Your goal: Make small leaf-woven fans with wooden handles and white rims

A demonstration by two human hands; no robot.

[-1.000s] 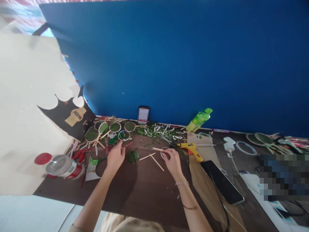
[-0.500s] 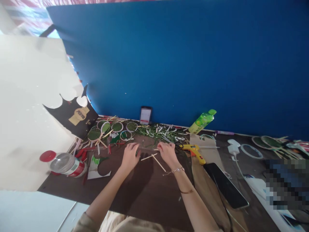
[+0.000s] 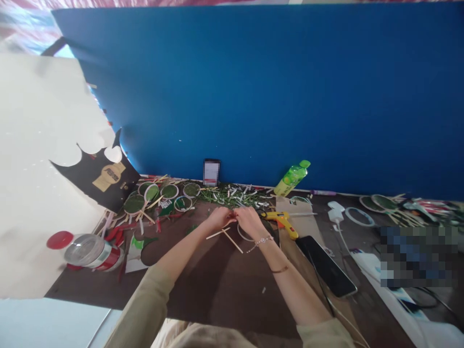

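My left hand (image 3: 220, 218) and my right hand (image 3: 248, 222) meet over the brown tabletop, fingertips pinched close together. Whatever lies between the fingers is hidden by them. A thin pale curved band (image 3: 244, 235) shows just below my right hand; whether the fingers grip it, I cannot tell. Close under both hands, two light wooden sticks lie in a T shape, a short crosspiece (image 3: 215, 234) and a longer stick (image 3: 234, 241). A yellow glue gun (image 3: 284, 222) rests to the right of my right hand.
Green and white clippings (image 3: 239, 195) heap along the blue board (image 3: 253, 96). Round green pieces on sticks (image 3: 169, 192) lie at left, near a clear jar (image 3: 94, 251). At right are a green bottle (image 3: 292, 179), a black phone (image 3: 328, 266) and a white charger (image 3: 336, 212).
My hands, apart before, have come together, the left moving right and the right staying near the sticks. A pale curved band now shows below my right hand. The whole view has shifted slightly.
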